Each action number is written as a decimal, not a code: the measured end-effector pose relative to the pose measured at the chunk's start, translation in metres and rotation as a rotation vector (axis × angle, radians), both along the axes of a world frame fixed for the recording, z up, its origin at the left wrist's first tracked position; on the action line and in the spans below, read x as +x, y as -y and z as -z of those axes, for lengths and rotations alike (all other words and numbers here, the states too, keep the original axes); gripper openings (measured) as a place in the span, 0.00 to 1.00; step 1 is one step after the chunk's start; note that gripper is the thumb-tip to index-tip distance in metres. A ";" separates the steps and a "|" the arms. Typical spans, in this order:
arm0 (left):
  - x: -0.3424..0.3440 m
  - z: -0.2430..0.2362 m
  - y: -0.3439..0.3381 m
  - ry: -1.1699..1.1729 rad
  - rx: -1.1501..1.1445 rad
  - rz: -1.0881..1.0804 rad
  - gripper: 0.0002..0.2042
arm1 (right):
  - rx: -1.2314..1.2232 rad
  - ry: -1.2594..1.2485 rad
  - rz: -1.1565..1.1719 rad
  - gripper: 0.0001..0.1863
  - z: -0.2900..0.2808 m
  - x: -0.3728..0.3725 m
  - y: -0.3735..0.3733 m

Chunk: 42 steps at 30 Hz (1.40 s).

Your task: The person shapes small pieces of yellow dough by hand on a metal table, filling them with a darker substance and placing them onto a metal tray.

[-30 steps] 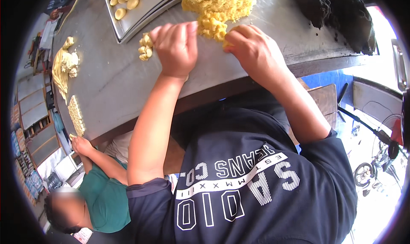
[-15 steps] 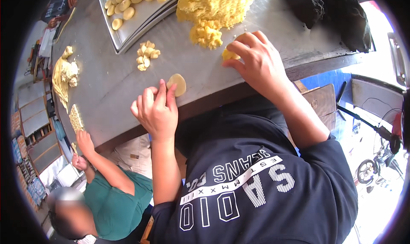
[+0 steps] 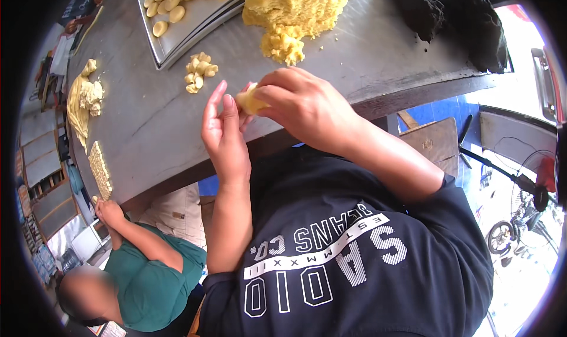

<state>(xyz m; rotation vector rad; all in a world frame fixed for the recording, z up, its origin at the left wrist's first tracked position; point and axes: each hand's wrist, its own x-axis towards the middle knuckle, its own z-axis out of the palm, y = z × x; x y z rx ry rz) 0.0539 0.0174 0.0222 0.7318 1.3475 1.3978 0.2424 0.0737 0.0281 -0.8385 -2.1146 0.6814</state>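
Note:
Over the near edge of the table, my two hands meet around a small piece of dough, pale with yellow on it. My left hand supports it from the left, index finger and thumb pointing up beside it. From the right, my right hand pinches a lump of yellow filling against the dough, and its curled fingers hide much of both. Beyond them lies a small heap of cut dough pieces. Farther back rests a large crumbly yellow mass.
A metal tray with several round dough balls stands at the back. Black dough-like lumps lie at the far right. On the left are a dough mass and a strip of cut dough, near a co-worker in a green shirt.
My right hand has moved left from beside the yellow mass, bringing yellow filling to my left hand. The flat dough disc has come up off the table. The co-worker's hands have come together.

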 end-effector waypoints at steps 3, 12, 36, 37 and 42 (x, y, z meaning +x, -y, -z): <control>0.008 -0.015 -0.001 0.102 0.070 0.028 0.28 | 0.019 0.014 0.007 0.11 0.004 -0.003 -0.008; -0.029 0.018 -0.021 -1.142 0.456 0.276 0.15 | -0.057 -0.120 -0.173 0.13 0.009 -0.005 -0.004; -0.047 0.008 -0.008 -0.243 0.059 0.532 0.19 | 0.162 0.414 0.193 0.07 0.011 0.038 -0.050; -0.053 0.011 -0.004 -0.316 0.114 0.594 0.17 | 0.160 0.405 0.166 0.06 0.010 0.038 -0.051; -0.051 0.020 -0.004 -0.188 0.290 0.529 0.18 | -0.159 0.273 0.149 0.04 -0.004 0.040 -0.033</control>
